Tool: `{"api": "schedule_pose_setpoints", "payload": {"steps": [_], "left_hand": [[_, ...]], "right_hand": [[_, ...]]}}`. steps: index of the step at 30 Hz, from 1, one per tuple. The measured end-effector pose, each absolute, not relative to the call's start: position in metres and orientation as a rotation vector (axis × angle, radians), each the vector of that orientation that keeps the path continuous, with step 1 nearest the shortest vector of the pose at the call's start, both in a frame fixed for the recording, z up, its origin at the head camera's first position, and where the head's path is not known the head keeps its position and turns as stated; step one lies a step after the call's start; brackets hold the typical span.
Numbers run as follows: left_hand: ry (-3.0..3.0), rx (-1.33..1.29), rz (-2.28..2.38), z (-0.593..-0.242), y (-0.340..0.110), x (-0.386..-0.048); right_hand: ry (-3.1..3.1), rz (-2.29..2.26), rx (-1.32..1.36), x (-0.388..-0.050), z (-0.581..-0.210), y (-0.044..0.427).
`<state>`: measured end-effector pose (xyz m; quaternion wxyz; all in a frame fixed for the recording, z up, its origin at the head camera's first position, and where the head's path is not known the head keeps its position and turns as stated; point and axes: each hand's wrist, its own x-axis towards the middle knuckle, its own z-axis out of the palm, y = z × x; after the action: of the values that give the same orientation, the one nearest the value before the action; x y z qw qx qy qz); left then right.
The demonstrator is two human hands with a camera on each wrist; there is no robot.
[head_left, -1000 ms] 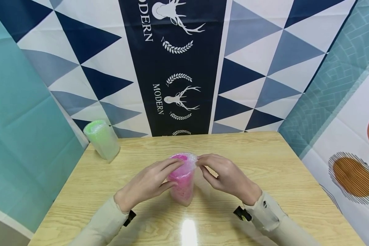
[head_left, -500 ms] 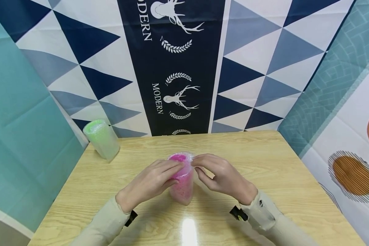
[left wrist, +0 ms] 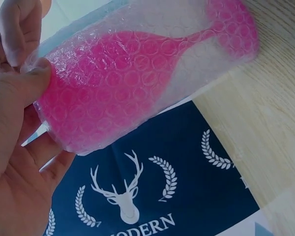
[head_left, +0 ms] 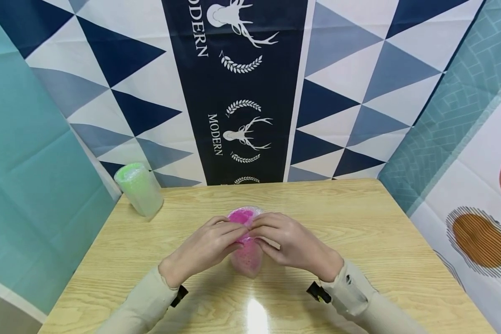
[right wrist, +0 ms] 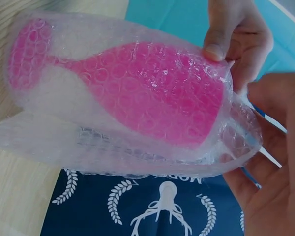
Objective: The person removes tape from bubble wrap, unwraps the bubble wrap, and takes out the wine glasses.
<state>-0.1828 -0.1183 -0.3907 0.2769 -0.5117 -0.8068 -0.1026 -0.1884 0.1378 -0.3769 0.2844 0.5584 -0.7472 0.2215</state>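
A pink wine glass [left wrist: 123, 73] stands upright on the table, its bowl, stem and foot showing through the bubble wrap [right wrist: 34, 137] around it. In the head view, my left hand [head_left: 208, 246] grips the upper left of the wrapped glass, thumb on the near side and fingers over the rim. My right hand [head_left: 296, 241] holds the wrap's loose edge at the upper right, drawn close to the left fingers. A free flap of wrap stands off from the glass in the right wrist view. The fingers hide part of the rim in the head view.
A green item rolled in bubble wrap [head_left: 139, 190] stands at the table's back left corner, close to the teal wall cloth [head_left: 37, 176]. The wooden table [head_left: 338, 204] ends at a patterned cloth [head_left: 254, 93] behind it.
My right hand has moved left, bringing the wrap's loose edge across the glass until its fingers meet those of my left hand. The left hand and the green item stay nearly still.
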Motion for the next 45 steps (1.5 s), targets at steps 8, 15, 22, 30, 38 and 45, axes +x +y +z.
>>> {"api": "schedule_pose_setpoints", "payload": {"steps": [8, 15, 22, 30, 38, 45], "left_hand": [[-2.201, -1.358, -0.31, -0.392, -0.117, -0.182], [-2.202, -1.342, -0.316, -0.391, -0.116, -0.181], [-2.258, -1.302, -0.289, -0.39, -0.117, -0.181], [-2.433, -1.186, -0.469, -0.39, -0.117, -0.179], [-2.466, -1.112, -0.517, -0.39, -0.116, -0.179], [-2.448, -1.129, -0.513, -0.389, -0.114, -0.18]], "right_hand": [[-1.964, 0.57, 1.499, -0.192, -0.379, 0.142], [-1.956, 0.602, 1.485, -0.194, -0.377, 0.145], [-2.0, 0.585, 1.447, -0.194, -0.378, 0.15], [-2.045, 0.593, 1.411, -0.194, -0.379, 0.157], [-2.025, 0.584, 1.396, -0.196, -0.383, 0.163], [-2.075, 0.58, 1.376, -0.194, -0.382, 0.164]]}}
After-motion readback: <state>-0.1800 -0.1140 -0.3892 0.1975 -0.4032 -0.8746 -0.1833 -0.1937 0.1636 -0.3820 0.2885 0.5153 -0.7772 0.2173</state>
